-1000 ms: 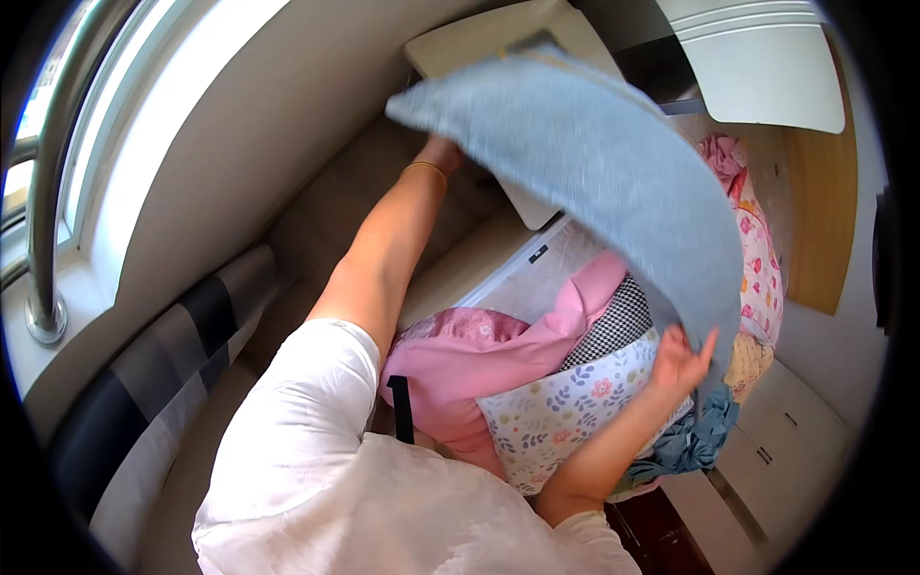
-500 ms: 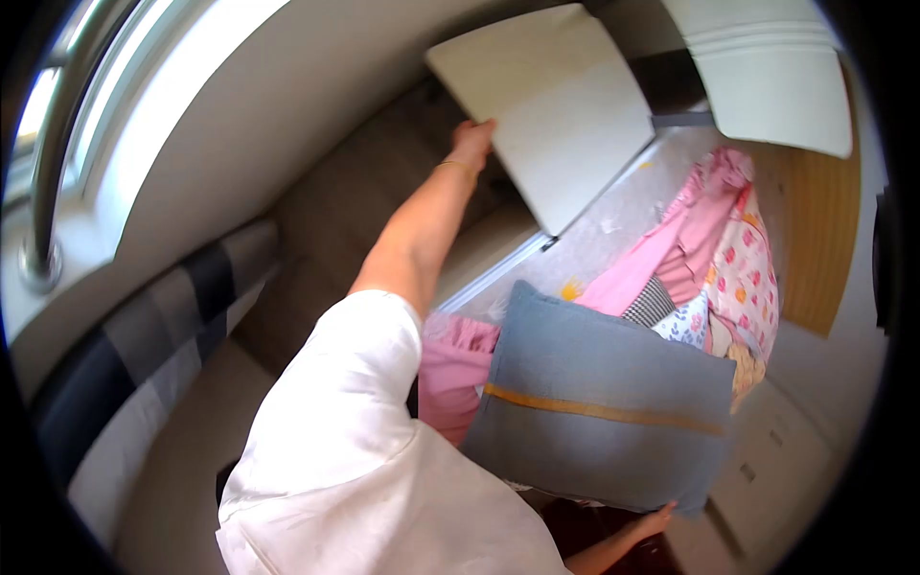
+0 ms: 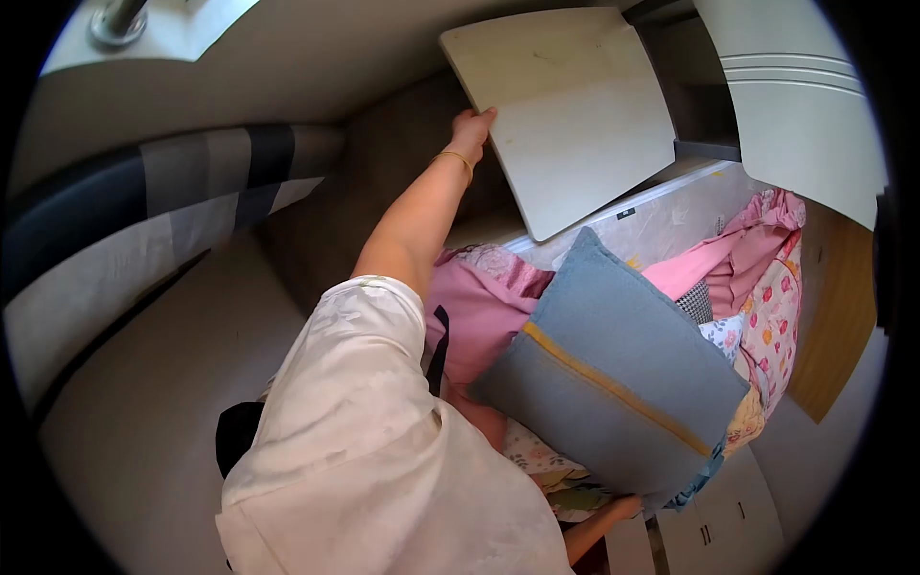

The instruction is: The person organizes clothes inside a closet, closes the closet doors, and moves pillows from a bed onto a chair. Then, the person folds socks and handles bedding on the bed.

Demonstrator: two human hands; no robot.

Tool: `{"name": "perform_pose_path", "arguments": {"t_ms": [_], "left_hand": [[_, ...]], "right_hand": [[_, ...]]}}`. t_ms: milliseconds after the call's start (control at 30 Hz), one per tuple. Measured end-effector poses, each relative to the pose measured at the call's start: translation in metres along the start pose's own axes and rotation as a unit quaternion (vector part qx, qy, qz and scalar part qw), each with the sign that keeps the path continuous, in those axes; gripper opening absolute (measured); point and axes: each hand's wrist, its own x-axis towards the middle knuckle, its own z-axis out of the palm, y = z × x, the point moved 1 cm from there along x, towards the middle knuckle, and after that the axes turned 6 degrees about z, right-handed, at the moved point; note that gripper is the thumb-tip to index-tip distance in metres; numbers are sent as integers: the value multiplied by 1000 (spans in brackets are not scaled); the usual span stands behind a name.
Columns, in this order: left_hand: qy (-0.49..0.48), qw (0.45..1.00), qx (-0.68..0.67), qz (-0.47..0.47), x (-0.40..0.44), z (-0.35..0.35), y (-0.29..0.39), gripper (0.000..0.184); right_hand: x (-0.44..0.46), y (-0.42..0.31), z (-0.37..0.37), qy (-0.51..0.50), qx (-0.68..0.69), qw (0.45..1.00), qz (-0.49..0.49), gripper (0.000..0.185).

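Note:
My left hand point(image 3: 473, 130) is closed on the edge of a white cabinet door point(image 3: 580, 115), which stands swung out over a dark opening. A thin bracelet circles that wrist. At the lower right, my right hand point(image 3: 625, 507) grips the bottom corner of a blue-grey pillow point(image 3: 623, 364) with a mustard stripe; its fingers are partly hidden by the cloth. The pillow hangs tilted in front of pink bedding point(image 3: 479, 307) and a pile of printed cloth point(image 3: 767, 331) with fruit and flower patterns.
A striped dark-and-grey padded headboard point(image 3: 172, 182) runs along the left. Behind the pillow is a pale, plastic-looking panel point(image 3: 671, 213). Another white door point(image 3: 805, 96) hangs at upper right, near a wood board point(image 3: 829, 307). White drawers point(image 3: 714, 522) stand at lower right.
The view has turned, bringing more of the headboard in and taking most of the window out. The pillow has tilted clockwise in my right hand. My left hand stays on the door edge.

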Motion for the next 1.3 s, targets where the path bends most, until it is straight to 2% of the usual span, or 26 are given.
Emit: {"name": "perform_pose_path", "arguments": {"t_ms": [67, 100, 167, 233, 267, 300, 333, 400, 467, 533, 667, 733, 833, 867, 933, 1067, 1133, 1300], "left_hand": [[22, 999, -10, 30, -16, -42, 8, 26], [41, 999, -6, 22, -18, -64, 8, 26], [46, 998, -27, 26, -31, -106, 14, 27], [87, 996, 17, 10, -50, -146, 11, 27], [101, 994, 43, -5, -56, -155, 2, 28], [106, 993, -23, 34, -55, -159, 3, 27], [76, 996, 7, 34, -54, -169, 5, 26], [103, 991, 27, 77, -51, -182, 13, 25], [86, 993, 4, 80, -50, -195, 25, 25], [84, 993, 52, 56, -41, -215, 31, 26], [63, 995, 50, 62, -52, -260, 40, 26], [85, 995, 35, 30, -65, -279, 49, 28], [74, 997, 5, 39, -75, -333, 45, 28], [70, 997, 2, 40, -84, -351, 47, 29], [91, 995, 5, 35, -101, -389, 49, 30], [150, 988, -13, 35, -126, -477, 37, 31], [177, 983, -20, 46, -141, -526, 27, 32], [228, 971, -27, 72, -195, -623, 20, 34]], "right_hand": [[1, 1, -5, 48, -72, 994, -67, 46], [10, 4, -6, 81, -35, 993, -78, 47], [10, 13, -9, 69, 38, 994, -78, 48], [-17, 2, -23, -22, 104, 993, -55, 48], [-13, 19, -26, -51, 132, 989, -51, 47], [-2, 26, -19, -77, 171, 981, -50, 46], [4, 34, -14, -108, 204, 972, -50, 45], [-12, 28, -9, -62, 249, 965, -57, 44], [-19, 28, -4, -72, 246, 965, -57, 45], [-19, 28, 3, -72, 237, 968, -40, 45], [-22, 32, 16, -40, 244, 966, -69, 47], [-26, 34, 16, -27, 246, 966, -71, 47], [-28, 33, 8, -51, 203, 975, -77, 47], [-33, 29, 7, -31, 205, 976, -71, 48], [-45, 16, 4, 8, 213, 975, -63, 49], [-42, 9, -2, -19, 180, 982, -62, 51], [-43, 4, -2, -2, 161, 984, -74, 51], [-31, -6, -2, -41, 122, 984, -126, 49]]}}
